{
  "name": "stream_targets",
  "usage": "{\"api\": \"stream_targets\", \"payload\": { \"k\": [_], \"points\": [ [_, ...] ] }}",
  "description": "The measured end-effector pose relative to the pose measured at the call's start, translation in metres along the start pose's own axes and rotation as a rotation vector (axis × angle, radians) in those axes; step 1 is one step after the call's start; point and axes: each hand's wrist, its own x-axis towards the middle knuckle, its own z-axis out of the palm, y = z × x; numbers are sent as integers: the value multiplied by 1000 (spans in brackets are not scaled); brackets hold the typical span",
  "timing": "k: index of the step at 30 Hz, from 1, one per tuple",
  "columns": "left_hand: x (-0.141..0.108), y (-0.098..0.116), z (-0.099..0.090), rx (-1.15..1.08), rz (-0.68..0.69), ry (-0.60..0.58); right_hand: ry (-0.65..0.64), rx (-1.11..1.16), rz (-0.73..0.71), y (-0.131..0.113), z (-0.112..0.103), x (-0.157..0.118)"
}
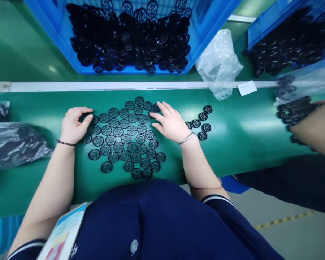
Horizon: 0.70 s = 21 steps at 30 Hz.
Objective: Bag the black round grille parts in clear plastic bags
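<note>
Many round black spoked plastic wheels (125, 138) lie flat in one layer on the green table (233, 144) before me. At the left edge of the layer is my left hand (75, 123), thumb and fingers apart, touching or just over the outermost wheels. My right hand (170, 122) rests at the upper right edge, palm down with fingers spread over a couple of wheels, which they partly hide. Neither hand is closed round anything. Several smaller, thicker black wheels (203, 116) lie apart, to the right of my right hand.
Behind a white ledge (111, 86) stands a blue crate (203, 39) heaped with black wheels; another blue crate (260, 29) is at far right. A clear plastic bag (219, 61) and a white label (247, 88) lie between. Filled bags (18, 144) lie left. A co-worker's arm (318, 126) reaches in from the right.
</note>
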Motion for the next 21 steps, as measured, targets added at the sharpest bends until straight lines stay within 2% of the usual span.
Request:
{"api": "stream_targets", "payload": {
  "k": [3, 7, 9, 12, 16, 19, 21],
  "points": [
    [-2, -2, 0, -16, -8, -13, -36, 8, 13, 16, 6, -6],
    [2, -4, 2, -22, -29, -28, 10, -57, 133, 52, -1, -29],
    [6, -4, 2, -20, -41, -25, 42, -110, 159, 55, -5, -30],
    [8, -2, 2, -17, -54, -18, 80, -120, 68, 33, -7, -3],
    [6, -3, 1, -25, -49, -10, 37, -99, -83, -4, 1, 59],
    [1, -6, 1, -36, -38, -4, -35, -126, -70, -7, 8, 82],
    [0, -9, 2, -46, -27, 2, -65, -129, -26, 5, 11, 77]
  ]
}}
